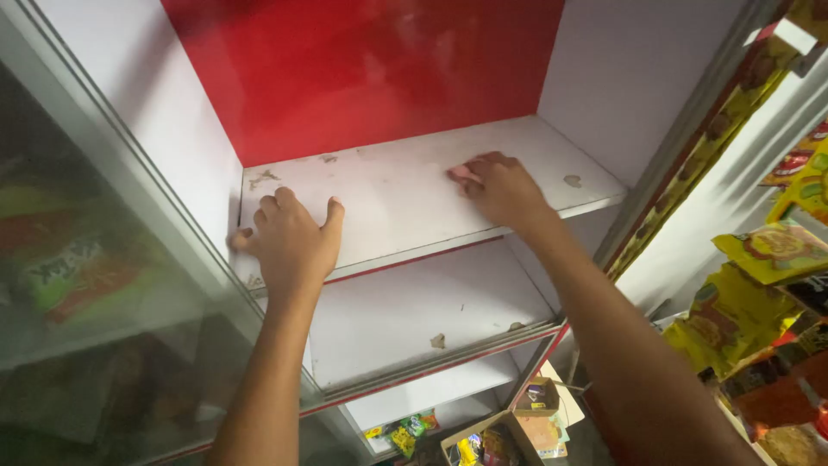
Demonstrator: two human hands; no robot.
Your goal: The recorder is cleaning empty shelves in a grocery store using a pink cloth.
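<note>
My left hand (291,237) lies flat, fingers spread, on the front left part of a white shelf (405,185) inside a cabinet with a red back panel (362,69). My right hand (500,185) rests further right on the same shelf, fingers curled over a small pink cloth or pad (463,173) pressed to the surface. The shelf carries scuffs and patches of peeled paint.
A lower white shelf (405,315) sits beneath, also chipped. A glass sliding door (95,285) stands at the left with packets behind it. Hanging snack packets (768,302) crowd the right. Cardboard boxes of goods (517,427) lie on the floor below.
</note>
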